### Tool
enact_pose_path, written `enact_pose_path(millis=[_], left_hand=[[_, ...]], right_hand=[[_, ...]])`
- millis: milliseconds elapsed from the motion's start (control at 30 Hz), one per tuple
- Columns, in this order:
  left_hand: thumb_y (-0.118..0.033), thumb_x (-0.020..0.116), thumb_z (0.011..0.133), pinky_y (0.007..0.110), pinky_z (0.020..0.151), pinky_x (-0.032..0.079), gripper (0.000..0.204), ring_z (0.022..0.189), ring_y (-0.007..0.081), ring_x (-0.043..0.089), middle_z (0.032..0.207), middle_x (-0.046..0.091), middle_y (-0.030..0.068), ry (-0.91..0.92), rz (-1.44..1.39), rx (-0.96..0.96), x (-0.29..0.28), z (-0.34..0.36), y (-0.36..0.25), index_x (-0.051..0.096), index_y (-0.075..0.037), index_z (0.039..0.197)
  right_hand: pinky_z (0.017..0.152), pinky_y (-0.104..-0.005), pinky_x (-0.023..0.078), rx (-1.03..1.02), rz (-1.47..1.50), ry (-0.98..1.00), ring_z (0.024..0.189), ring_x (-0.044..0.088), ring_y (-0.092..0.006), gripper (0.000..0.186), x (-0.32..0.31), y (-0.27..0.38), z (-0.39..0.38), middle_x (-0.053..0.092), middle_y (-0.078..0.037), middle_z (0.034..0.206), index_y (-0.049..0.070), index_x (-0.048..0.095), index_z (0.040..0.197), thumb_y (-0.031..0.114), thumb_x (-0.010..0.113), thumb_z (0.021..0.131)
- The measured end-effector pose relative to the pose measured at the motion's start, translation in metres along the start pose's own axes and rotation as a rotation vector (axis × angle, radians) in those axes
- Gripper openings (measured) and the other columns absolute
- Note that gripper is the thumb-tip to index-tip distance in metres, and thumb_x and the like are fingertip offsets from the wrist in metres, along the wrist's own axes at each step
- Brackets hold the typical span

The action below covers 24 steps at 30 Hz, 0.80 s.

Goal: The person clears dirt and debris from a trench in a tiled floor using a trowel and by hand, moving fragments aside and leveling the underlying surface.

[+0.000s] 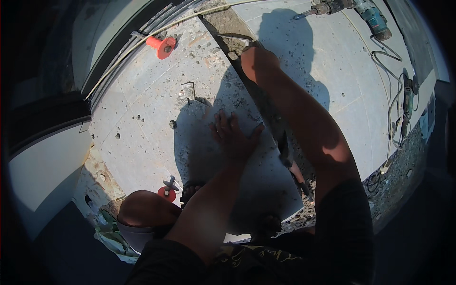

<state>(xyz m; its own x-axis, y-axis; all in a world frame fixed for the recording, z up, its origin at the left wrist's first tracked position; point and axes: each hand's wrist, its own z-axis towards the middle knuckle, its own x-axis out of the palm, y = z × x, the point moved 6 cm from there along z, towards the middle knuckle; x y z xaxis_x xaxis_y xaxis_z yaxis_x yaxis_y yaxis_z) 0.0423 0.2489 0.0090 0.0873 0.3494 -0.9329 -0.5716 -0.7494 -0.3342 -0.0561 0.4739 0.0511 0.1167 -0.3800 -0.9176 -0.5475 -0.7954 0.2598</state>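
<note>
My left hand (pixel 233 140) lies flat with fingers spread on the dusty pale tile slab (pixel 142 97), in the shade of my body. Ahead and to the right, my right hand (pixel 259 64) is closed round the handle of what looks like a trowel. Its thin metal blade (pixel 235 38) points left over the open gap (pixel 225 23) between the tiled surfaces, where rubble and grey-brown loose material show. The handle is mostly hidden in my fist. In the nearer part of this gap, beneath my right arm, rests a dark-bladed tool with a wooden-looking handle (pixel 299 173).
A chisel with an orange hand guard (pixel 164 47) lies far left; another red-guarded one (pixel 167 192) is beside my left foot. On the right tiles (pixel 361 109) are a teal power drill (pixel 373 21), an angle grinder (pixel 408 97) and loose cables. Rubble bits dot the slab.
</note>
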Motion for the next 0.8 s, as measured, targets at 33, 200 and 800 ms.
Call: enact_pose_path(millis=[33, 200, 800], left_hand=[[-0.069, 0.072, 0.078, 0.065, 0.116, 0.020, 0.096, 0.145, 0.0440, 0.028, 0.150, 0.035, 0.0255, 0.004, -0.009, 0.001, 0.000, -0.001, -0.001, 0.047, 0.002, 0.137], [-0.068, 0.074, 0.077, 0.064, 0.117, 0.020, 0.096, 0.146, 0.0442, 0.027, 0.150, 0.035, 0.0261, -0.033, -0.021, -0.034, -0.008, -0.003, 0.014, 0.047, 0.002, 0.137], [-0.068, 0.072, 0.078, 0.064, 0.117, 0.020, 0.095, 0.146, 0.0443, 0.027, 0.149, 0.036, 0.0262, 0.048, 0.003, -0.040, -0.005, 0.001, 0.004, 0.048, 0.003, 0.137]], right_hand=[[0.080, -0.0480, 0.059, -0.118, -0.130, 0.109, 0.092, 0.072, -0.0383, 0.019, 0.005, 0.008, 0.003, 0.074, -0.018, 0.092, 0.002, 0.066, 0.100, 0.014, 0.053, 0.091], [0.071, -0.0434, 0.060, -0.254, -0.149, 0.229, 0.082, 0.074, -0.0345, 0.014, -0.015, -0.023, -0.118, 0.072, -0.021, 0.084, -0.001, 0.061, 0.097, 0.009, 0.058, 0.088], [0.072, -0.0486, 0.059, -0.200, -0.166, 0.264, 0.086, 0.073, -0.0385, 0.025, -0.002, -0.039, -0.110, 0.072, -0.020, 0.086, -0.002, 0.050, 0.114, 0.007, 0.056, 0.091]])
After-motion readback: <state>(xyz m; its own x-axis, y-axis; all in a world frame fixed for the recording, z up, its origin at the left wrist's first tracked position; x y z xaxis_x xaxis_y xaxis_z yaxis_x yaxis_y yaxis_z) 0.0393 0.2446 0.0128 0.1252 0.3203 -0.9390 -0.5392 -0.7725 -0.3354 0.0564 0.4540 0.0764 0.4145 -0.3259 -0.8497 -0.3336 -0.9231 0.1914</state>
